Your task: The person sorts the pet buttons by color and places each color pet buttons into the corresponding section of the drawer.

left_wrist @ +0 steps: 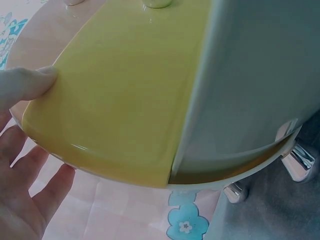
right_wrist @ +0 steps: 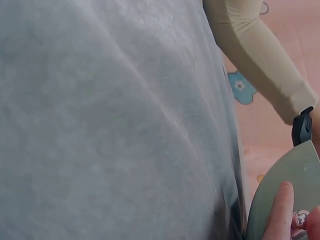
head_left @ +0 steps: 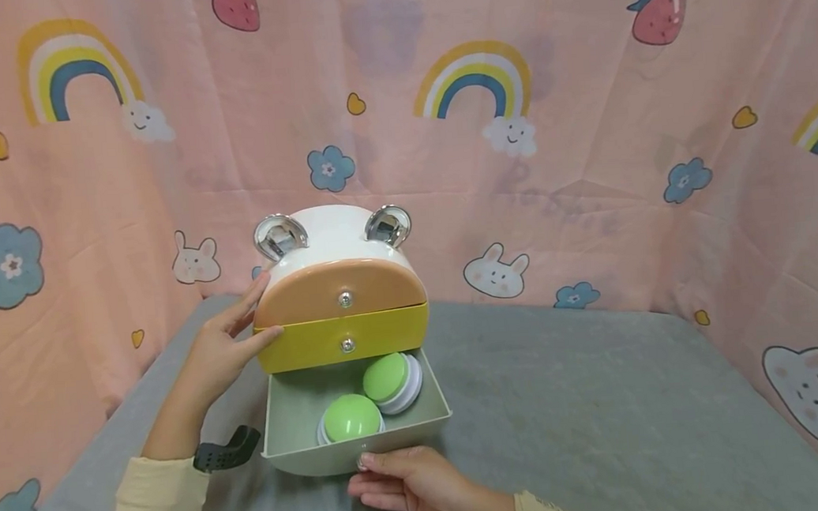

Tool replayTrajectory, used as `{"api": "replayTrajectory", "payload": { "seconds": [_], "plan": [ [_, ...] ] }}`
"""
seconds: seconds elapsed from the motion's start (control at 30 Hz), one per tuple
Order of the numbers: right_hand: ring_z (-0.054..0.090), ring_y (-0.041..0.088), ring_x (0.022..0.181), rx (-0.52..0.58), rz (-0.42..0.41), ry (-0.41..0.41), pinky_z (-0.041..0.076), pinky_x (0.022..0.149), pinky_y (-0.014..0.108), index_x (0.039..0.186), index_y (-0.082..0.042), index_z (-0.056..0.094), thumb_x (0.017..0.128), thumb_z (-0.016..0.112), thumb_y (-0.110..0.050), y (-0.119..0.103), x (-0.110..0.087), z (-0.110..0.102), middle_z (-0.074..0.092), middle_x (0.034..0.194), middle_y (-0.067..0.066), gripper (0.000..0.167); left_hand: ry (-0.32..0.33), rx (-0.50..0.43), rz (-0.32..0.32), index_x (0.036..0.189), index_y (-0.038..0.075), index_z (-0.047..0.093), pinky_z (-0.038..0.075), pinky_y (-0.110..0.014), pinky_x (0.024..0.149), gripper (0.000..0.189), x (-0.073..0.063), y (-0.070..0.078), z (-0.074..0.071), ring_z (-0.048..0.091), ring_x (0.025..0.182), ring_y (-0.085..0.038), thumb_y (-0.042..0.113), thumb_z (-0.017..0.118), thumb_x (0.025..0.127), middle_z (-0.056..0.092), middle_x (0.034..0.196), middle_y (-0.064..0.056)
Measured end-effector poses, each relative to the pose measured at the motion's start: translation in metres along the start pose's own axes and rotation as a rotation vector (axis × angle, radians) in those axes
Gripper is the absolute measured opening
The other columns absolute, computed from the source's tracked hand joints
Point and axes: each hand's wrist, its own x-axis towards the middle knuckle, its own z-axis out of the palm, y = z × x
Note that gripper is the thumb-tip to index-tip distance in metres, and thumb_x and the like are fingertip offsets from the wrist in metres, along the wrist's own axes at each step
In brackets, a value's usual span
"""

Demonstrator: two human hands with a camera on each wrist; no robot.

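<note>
A small chest of drawers (head_left: 336,237) with a white rounded top and silver ears stands on the grey cloth. Its orange top drawer (head_left: 305,294) and yellow middle drawer (head_left: 386,332) are closed. The pale green bottom drawer (head_left: 302,455) is pulled out, with two round green-and-white containers (head_left: 351,418) inside. My left hand (head_left: 219,352) holds the chest's left side, thumb on the yellow front and fingers along the side, as the left wrist view also shows. At the bottom drawer's clear knob (right_wrist: 300,218), my right hand (head_left: 432,483) pinches with thumb and fingers.
Grey cloth (head_left: 605,408) covers the surface under the chest and stretches away to the right. A pink printed curtain (head_left: 387,146) hangs behind and at both sides. Around the left wrist is a dark strap (head_left: 226,450).
</note>
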Motion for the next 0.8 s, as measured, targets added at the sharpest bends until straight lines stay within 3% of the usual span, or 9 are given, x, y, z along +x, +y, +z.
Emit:
{"api": "replayTrajectory", "payload": {
  "seconds": [0.3, 0.8],
  "plan": [
    [0.075, 0.017, 0.090, 0.034, -0.017, 0.090, 0.061, 0.087, 0.033, 0.109, 0.004, 0.069, 0.096, 0.067, -0.018, -0.008, 0.017, 0.002, 0.076, 0.098, 0.015, 0.026, -0.006, -0.008, -0.007, 0.154, 0.046, 0.024, 0.039, -0.068, 0.107, 0.077, 0.000, 0.001, -0.001, 0.034, 0.144, -0.049, 0.042, 0.070, 0.092, 0.026, 0.163, -0.006],
    [0.075, 0.018, 0.090, 0.040, -0.105, 0.107, 0.061, 0.090, 0.036, 0.114, 0.007, 0.066, 0.098, 0.063, -0.017, -0.019, 0.046, 0.005, 0.076, 0.101, 0.017, 0.029, -0.013, -0.028, 0.000, 0.154, 0.046, 0.025, 0.038, -0.067, 0.109, 0.078, 0.002, 0.000, 0.000, 0.034, 0.144, -0.048, 0.038, 0.071, 0.092, 0.024, 0.164, 0.000]
  ]
}}
